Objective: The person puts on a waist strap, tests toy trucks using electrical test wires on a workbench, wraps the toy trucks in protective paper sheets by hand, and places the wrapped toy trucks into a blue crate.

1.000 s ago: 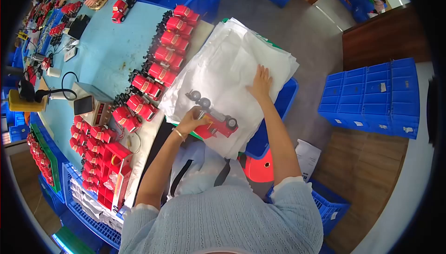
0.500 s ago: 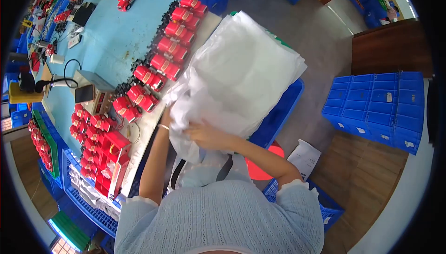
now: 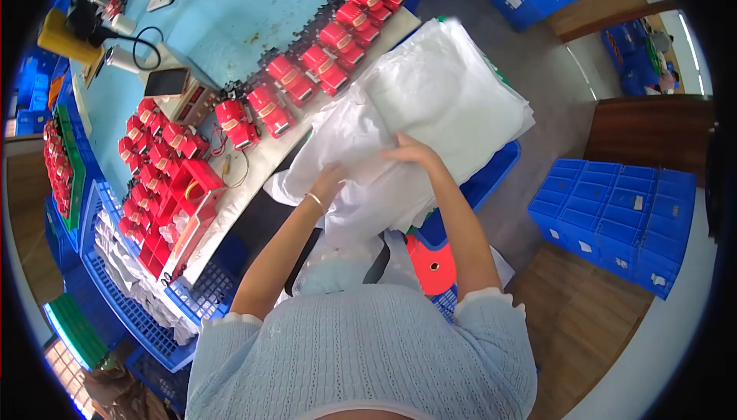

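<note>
My left hand (image 3: pixel 328 183) has its fingers closed in the crumpled near part of a thin white sheet (image 3: pixel 353 132). Further right, my right hand (image 3: pixel 413 151) rests on the same sheet with thumb and fingers apart. Under them lies a pile of flat white sheets (image 3: pixel 453 90) above a blue bin (image 3: pixel 491 174). The red toy truck seen earlier is out of sight; whether it lies under the folds I cannot tell.
Red toy trucks (image 3: pixel 322 67) stand in a row along the blue table (image 3: pixel 223 13). More trucks surround a red divided tray (image 3: pixel 188 213) at the left. Stacked blue crates (image 3: pixel 614 213) stand at the right, and a red stool (image 3: pixel 432 265) is below the bin.
The red truck has gone from view as white sheet was folded over. My right hand moved from flat on the pile to near my left, then back up and right. The view has shifted.
</note>
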Available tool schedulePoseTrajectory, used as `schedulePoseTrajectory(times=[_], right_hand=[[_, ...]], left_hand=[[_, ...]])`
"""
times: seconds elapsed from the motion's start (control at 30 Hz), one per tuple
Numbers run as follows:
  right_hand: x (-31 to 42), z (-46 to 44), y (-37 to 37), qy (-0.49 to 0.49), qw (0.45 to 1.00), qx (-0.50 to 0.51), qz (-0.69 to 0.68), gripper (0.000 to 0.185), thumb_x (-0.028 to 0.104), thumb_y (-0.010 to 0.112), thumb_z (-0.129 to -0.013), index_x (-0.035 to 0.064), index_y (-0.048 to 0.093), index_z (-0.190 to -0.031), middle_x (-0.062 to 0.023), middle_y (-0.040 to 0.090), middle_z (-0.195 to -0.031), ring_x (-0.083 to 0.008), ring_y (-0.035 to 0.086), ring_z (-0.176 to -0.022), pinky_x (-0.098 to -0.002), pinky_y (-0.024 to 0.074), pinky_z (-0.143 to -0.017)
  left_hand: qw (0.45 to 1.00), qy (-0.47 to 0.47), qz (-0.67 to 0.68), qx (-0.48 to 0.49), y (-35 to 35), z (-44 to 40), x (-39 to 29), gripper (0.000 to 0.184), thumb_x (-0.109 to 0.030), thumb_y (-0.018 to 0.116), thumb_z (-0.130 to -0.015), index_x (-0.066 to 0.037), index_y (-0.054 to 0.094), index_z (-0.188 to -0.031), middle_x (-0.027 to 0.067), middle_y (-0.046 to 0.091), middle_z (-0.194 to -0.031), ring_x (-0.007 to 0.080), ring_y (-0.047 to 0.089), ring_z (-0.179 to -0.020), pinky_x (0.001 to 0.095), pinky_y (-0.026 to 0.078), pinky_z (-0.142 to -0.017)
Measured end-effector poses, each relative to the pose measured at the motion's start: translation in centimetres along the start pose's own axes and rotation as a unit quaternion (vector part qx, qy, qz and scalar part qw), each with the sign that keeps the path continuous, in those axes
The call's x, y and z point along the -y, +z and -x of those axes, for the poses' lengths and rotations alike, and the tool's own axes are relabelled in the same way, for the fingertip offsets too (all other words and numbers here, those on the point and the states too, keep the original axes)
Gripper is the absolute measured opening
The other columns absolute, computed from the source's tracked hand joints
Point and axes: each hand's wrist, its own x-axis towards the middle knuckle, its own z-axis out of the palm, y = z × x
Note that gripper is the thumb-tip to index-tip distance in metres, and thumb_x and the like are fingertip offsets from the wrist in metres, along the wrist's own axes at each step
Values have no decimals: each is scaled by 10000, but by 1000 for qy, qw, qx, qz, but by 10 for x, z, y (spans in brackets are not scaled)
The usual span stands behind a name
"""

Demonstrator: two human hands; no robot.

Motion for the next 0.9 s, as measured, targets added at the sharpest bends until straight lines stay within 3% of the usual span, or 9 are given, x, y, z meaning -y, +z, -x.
schedulePoseTrajectory(times=[0.1,0.3,0.4,0.53,0.57,0.63,0.7,0.77,0.9], right_hand=[[-21,-25,30,147,954,226,-133,693,313,748,-610,-38,486,-1148,-147,589,-989,-229,559,-897,-318,445,-787],[99,14,-40,200,936,259,-129,754,318,745,-600,-86,453,-1165,-165,576,-1035,-237,555,-933,-313,432,-826],[123,40,-48,222,939,225,-138,810,328,745,-595,-109,416,-1192,-194,551,-1090,-250,538,-994,-313,417,-864],[163,85,-48,76,956,76,-272,813,250,733,-625,-75,351,-1265,-169,488,-1201,-248,466,-1116,-305,378,-926],[189,99,-52,25,936,47,-348,820,225,731,-635,-62,328,-1288,-156,466,-1234,-244,441,-1149,-309,367,-942],[257,134,-64,21,892,103,-439,823,193,738,-638,-38,320,-1309,-130,457,-1254,-231,422,-1170,-321,361,-954],[290,148,-59,64,897,205,-387,863,194,766,-611,-34,318,-1313,-133,449,-1261,-239,420,-1171,-333,353,-964],[296,144,-27,-53,935,205,-285,876,210,779,-599,-38,325,-1306,-142,458,-1250,-255,427,-1159,-341,348,-969],[346,120,-9,-324,924,181,-95,947,265,788,-592,-13,265,-1331,-191,403,-1288,-262,404,-1172,-350,312,-995]], left_hand=[[998,43,-22,29,-8,-22,22,559,-259,588,-807,-50,363,-1275,37,525,-1065,134,484,-1015,287,351,-901],[998,33,49,37,10,5,-14,621,-273,577,-816,-45,308,-1327,44,520,-1115,162,468,-1081,311,303,-966],[988,-25,122,-94,28,52,-46,675,-364,528,-842,-43,248,-1366,72,476,-1246,201,411,-1189,345,240,-1029],[996,17,86,-29,29,105,-56,703,-480,421,-873,-37,220,-1380,98,385,-1354,220,341,-1263,363,192,-1065],[982,51,176,39,23,115,-62,698,-500,392,-877,-36,235,-1375,101,379,-1359,225,345,-1261,365,207,-1062],[914,135,339,176,9,135,-81,699,-540,333,-886,-35,266,-1365,105,368,-1368,233,355,-1257,369,238,-1056],[793,121,500,327,-15,179,-114,659,-526,306,-899,-45,310,-1350,107,396,-1348,251,383,-1238,381,275,-1046],[894,85,412,156,-28,215,-122,646,-490,343,-901,-43,271,-1362,102,363,-1371,258,403,-1219,388,298,-1039],[840,251,440,194,-71,239,-116,605,-459,360,-905,-55,301,-1352,97,397,-1347,245,428,-1199,387,319,-1028]])
